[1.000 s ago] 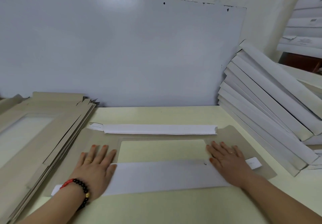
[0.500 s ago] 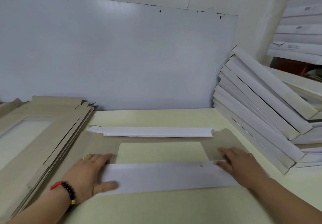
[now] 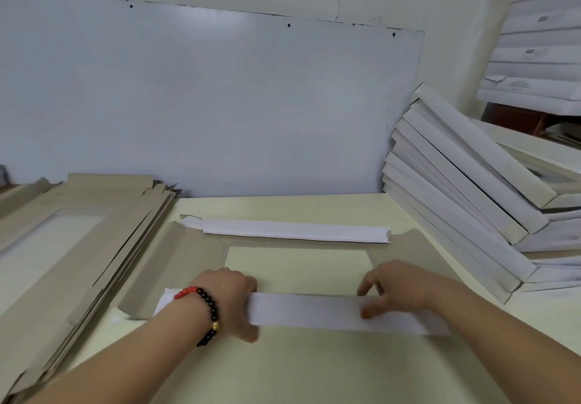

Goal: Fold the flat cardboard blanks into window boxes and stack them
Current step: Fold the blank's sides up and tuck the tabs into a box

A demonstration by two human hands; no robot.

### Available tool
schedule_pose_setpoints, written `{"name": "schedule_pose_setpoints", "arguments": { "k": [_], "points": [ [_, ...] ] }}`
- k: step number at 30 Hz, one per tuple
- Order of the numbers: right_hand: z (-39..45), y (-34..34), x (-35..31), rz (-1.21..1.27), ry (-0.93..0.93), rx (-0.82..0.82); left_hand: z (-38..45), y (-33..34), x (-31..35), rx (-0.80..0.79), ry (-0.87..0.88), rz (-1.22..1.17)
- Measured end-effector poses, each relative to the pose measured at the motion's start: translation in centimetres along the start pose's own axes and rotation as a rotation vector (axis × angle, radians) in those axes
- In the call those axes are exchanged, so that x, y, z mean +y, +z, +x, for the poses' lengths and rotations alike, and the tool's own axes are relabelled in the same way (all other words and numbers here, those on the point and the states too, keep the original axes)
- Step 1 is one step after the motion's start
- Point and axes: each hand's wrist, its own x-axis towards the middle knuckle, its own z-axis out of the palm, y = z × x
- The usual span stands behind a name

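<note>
A flat cardboard blank (image 3: 176, 265) with a rectangular window lies brown side up on the pale table in front of me. Its far flap (image 3: 295, 233) is folded over, white side up. The near flap (image 3: 308, 311) stands raised along the front edge, white face toward me. My left hand (image 3: 231, 301), with a bead bracelet on the wrist, grips the flap's left part, fingers behind and thumb in front. My right hand (image 3: 397, 289) grips its right part the same way.
A pile of flat brown blanks (image 3: 72, 246) lies at the left. Folded white boxes (image 3: 465, 190) lean in a stack at the right, with more stacked behind at the top right. A grey board (image 3: 204, 105) stands against the wall behind the table (image 3: 314, 369).
The near flap, pressed flat under both palms a second ago, now stands lifted. Both hands slid inward along it and their fingers curled round it. The view tilted up slightly.
</note>
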Motion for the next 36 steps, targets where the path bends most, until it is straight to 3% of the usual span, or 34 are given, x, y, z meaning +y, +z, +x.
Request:
{"name": "schedule_pose_setpoints", "arguments": {
  "k": [3, 8, 10, 12, 16, 22, 29, 36],
  "points": [
    [-1.2, 0.9, -3.4, 0.016, -0.069, 0.023, -1.1, 0.2, 2.8, -0.028, 0.009, -0.049],
    [-2.9, 5.1, -9.1, -0.080, -0.153, 0.116, -3.0, 2.4, 6.5, 0.097, 0.082, 0.026],
    [-3.2, 7.4, -11.6, -0.152, -0.205, 0.258, -3.6, 3.2, 7.5, 0.115, 0.124, 0.060],
    [-3.4, 8.9, -13.3, -0.155, -0.212, 0.501, -4.0, 4.0, 7.9, 0.115, 0.149, 0.082],
    [-4.1, 10.0, -12.3, -0.221, -0.254, 0.591, -4.7, 4.7, 6.1, 0.133, 0.130, 0.033],
    [-4.4, 8.1, -8.7, -0.096, -0.118, 0.543, -5.1, 3.7, 2.1, 0.119, -0.005, -0.056],
    [-5.5, 6.2, -3.1, 0.028, -0.096, 0.364, -6.3, 2.9, -3.1, 0.020, -0.166, -0.248],
    [-6.1, 4.9, 0.6, 0.268, 0.133, 0.109, -7.2, 2.3, -7.4, -0.080, -0.332, -0.379]
  ]
}}
